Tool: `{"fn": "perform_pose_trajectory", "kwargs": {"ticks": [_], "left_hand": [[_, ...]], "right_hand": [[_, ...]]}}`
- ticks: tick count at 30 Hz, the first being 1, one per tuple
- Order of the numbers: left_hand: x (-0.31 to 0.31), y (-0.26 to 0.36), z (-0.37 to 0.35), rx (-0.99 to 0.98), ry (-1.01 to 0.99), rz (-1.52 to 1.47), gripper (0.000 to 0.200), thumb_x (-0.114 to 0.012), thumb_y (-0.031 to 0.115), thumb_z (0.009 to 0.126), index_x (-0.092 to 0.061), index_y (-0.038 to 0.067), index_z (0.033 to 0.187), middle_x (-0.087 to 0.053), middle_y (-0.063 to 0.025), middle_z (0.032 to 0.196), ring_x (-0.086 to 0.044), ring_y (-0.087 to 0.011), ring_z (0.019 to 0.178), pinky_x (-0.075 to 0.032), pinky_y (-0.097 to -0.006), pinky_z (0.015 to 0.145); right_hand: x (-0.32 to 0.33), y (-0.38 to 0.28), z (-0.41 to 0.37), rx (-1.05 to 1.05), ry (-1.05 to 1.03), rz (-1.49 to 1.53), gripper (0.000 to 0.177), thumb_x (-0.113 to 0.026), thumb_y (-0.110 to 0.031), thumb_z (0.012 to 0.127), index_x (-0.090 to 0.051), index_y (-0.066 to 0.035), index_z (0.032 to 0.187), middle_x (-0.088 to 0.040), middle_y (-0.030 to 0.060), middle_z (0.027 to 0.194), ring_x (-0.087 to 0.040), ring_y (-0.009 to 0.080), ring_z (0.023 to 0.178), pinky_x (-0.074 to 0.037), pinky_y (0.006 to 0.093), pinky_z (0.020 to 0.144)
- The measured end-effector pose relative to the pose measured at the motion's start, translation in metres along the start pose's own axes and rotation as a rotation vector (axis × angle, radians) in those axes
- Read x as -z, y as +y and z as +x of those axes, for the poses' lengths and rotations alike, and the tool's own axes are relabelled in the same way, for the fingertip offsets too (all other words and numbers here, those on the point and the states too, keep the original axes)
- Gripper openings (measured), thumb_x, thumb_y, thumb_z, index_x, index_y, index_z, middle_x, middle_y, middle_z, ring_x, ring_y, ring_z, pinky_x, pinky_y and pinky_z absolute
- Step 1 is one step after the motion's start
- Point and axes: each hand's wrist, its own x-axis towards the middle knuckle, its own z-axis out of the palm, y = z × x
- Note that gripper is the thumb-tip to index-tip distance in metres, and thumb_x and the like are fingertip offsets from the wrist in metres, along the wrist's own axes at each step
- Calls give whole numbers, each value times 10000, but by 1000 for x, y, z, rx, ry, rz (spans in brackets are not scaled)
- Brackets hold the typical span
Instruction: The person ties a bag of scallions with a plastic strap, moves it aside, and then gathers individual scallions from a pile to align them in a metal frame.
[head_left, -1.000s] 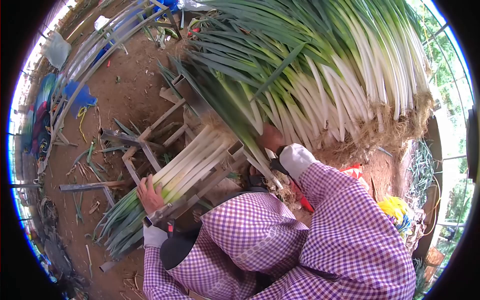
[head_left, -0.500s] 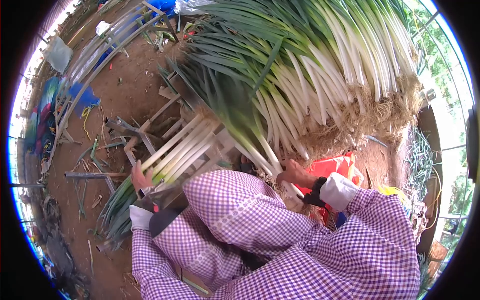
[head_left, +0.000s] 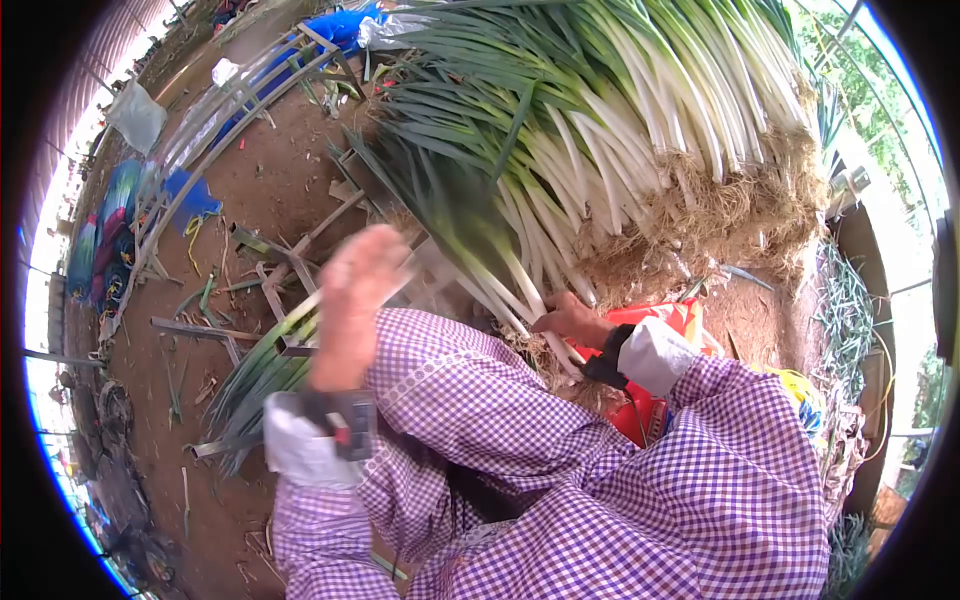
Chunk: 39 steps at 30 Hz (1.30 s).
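My right hand (head_left: 572, 320) is closed round the white lower stalks of a few long green onions (head_left: 525, 287), beside my knee. Their dark green leaves reach up and left, partly blurred. Blurred by motion, my left hand (head_left: 355, 305) is raised over the metal frame with its fingers stretched out and nothing visible in it. Behind and below that hand, another bunch of green onions (head_left: 262, 375) lies with its leaves toward the lower left; my hand hides part of its stalks.
A large heap of green onions (head_left: 570, 120) with hairy roots fills the upper right. Metal bars (head_left: 200, 328) stand at left on brown soil. A red plastic bag (head_left: 685, 318) is beyond my right wrist. Blue sheeting (head_left: 190, 195) and a tubular rack (head_left: 205, 150) are at upper left.
My left hand has left the leaves of the left bunch and swung up and to the right. My right hand keeps its hold on the stalks. The camera view has shifted slightly.
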Motion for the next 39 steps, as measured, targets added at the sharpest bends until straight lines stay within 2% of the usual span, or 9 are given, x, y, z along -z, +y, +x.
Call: {"fn": "perform_pose_trajectory", "kwargs": {"ticks": [4,6,9,12,16,20,23,31,39], "left_hand": [[-68,-74,-1,395,56,-172,750,-749,217,871,-367,-50,1460,-416,-242,1457,-400,-370,1389,-355,-547,1140],[-95,-106,4,488,117,-101,596,-740,250,894,-468,-36,1340,-447,-220,1431,-335,-342,1410,-220,-609,1159],[-107,-145,20,597,168,-240,343,-707,165,912,-587,-9,1181,-625,-165,1173,-601,-329,1124,-502,-552,916],[-105,-145,24,698,184,-229,260,-676,97,922,-606,-17,1145,-659,-134,1038,-674,-292,893,-572,-474,754],[-99,-160,25,337,173,-162,173,-616,4,924,-617,-31,1093,-652,-120,941,-668,-241,803,-579,-404,715],[-101,-142,12,320,298,-216,245,-604,-31,932,-559,-41,1172,-589,-81,903,-605,-183,757,-550,-334,674],[-101,-144,16,281,270,-245,242,-596,-28,942,-555,-39,1180,-590,-88,947,-608,-190,776,-555,-341,694],[-98,-148,15,339,120,-475,235,-594,-36,945,-518,-31,1167,-530,-107,1036,-566,-235,921,-547,-386,869],[-116,-145,20,305,99,-411,210,-630,-9,939,-549,0,1133,-558,-80,966,-591,-209,866,-568,-361,820]], "right_hand": [[-13,4,-9,-31,-5,259,440,-784,-254,758,-713,83,1031,-703,155,864,-660,245,820,-504,348,750],[-15,24,11,-12,-85,402,397,-758,-186,801,-681,92,1074,-697,146,914,-671,232,833,-527,341,754],[-3,-3,-5,13,-212,451,314,-689,-58,886,-627,95,1153,-684,139,999,-690,219,862,-571,348,729],[5,-20,-22,68,-274,580,289,-664,-27,896,-629,105,1150,-685,141,984,-685,217,897,-568,352,749],[19,-39,-38,97,-336,507,374,-704,-84,871,-632,86,1197,-696,122,1017,-682,200,944,-532,311,879],[26,-26,-17,297,-268,326,420,-754,-238,832,-697,38,1143,-730,95,914,-669,180,817,-519,351,751],[14,17,41,285,184,-175,471,-748,-261,835,-670,28,1198,-733,134,918,-684,206,832,-529,372,776],[2,-43,-46,224,-306,550,468,-480,-400,1069,-662,21,1161,-718,87,984,-697,160,812,-583,320,722],[12,-25,-74,337,-230,492,301,-647,-153,965,-606,67,1166,-688,57,881,-653,107,716,-539,279,633]]}}
